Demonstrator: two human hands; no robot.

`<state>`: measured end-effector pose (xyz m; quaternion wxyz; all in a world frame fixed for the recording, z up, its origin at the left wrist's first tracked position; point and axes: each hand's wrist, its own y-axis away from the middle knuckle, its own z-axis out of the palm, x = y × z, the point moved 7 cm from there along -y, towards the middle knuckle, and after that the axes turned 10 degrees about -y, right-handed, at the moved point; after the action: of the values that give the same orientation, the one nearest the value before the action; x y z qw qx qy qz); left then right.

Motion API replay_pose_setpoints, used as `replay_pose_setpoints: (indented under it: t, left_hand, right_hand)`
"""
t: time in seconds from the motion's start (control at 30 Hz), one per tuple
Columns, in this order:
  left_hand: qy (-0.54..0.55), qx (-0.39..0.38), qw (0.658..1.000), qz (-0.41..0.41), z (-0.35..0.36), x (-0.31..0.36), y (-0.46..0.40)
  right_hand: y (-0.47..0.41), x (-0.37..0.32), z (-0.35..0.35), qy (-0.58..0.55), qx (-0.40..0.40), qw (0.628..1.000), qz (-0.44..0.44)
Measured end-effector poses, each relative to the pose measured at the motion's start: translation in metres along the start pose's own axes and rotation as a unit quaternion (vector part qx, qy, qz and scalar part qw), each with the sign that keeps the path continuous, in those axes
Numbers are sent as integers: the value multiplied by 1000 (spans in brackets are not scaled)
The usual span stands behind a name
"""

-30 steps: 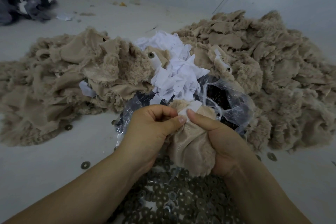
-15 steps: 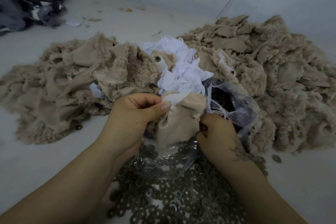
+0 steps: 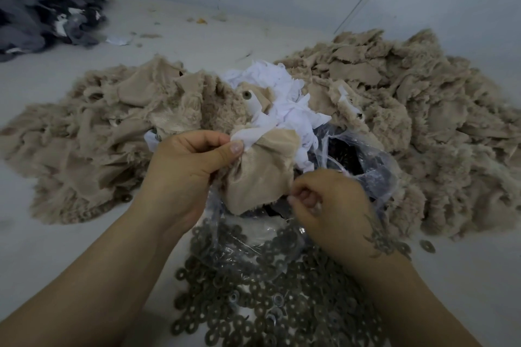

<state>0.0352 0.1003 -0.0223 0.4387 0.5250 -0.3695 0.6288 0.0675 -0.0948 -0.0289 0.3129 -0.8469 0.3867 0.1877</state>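
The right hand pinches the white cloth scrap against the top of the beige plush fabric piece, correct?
No: the left hand pinches the white cloth scrap against the top of the beige plush fabric piece. The head view shows it; the right hand is curled at the piece's lower edge.

Crumpled beige plush piece [image 3: 262,175], smooth backing outward, white patch [image 3: 248,136] at its top, above loose washers [image 3: 253,304].
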Motion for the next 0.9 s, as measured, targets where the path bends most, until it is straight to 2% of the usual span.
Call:
replay_pose_setpoints:
  t: [0.03, 0.1, 0.13, 0.27, 0.33, 0.53, 0.63, 0.7, 0.73, 0.8, 0.87, 0.9]
  left_hand:
    - [-2, -3, 1000, 0, -1, 0, 1]
    - [-6, -5, 1000, -5, -2, -1, 3]
    - [-6, -6, 1000, -8, -2, -2, 4]
    - [4, -8, 1000, -15, -3, -2, 8]
    - [9, -6, 1000, -16, -2, -4, 9]
    - [12, -4, 999, -31, 3, -10, 11]
    - [10, -6, 999, -40, 6, -12, 11]
    - [17, -10, 999, -42, 8, -13, 12]
    - [22, -15, 999, -43, 9, -12, 12]
    - [23, -21, 999, -43, 9, -12, 13]
    - [20, -26, 999, -41, 10, -12, 13]
    - [19, -31, 999, -39, 10, -12, 14]
  right_hand:
    - [0, -8, 12, 0, -61, 998, -21]
    - [6, -11, 37, 28, -168, 985, -8]
    - [7, -6, 44, 60, -181, 981, 14]
    - [5, 8, 37, 138, -112, 982, 66]
    - [1, 10, 33, 147, -89, 983, 60]
    - [1, 8, 46, 148, -152, 977, 33]
    - [-6, 13, 56, 173, -173, 967, 77]
    - [-13, 13, 55, 126, -138, 975, 117]
    - [-15, 9, 53, 126, -120, 978, 112]
    - [-8, 3, 60, 153, -168, 972, 60]
    - [-5, 6, 48, 151, -96, 983, 42]
    - [-5, 6, 40, 92, -52, 993, 53]
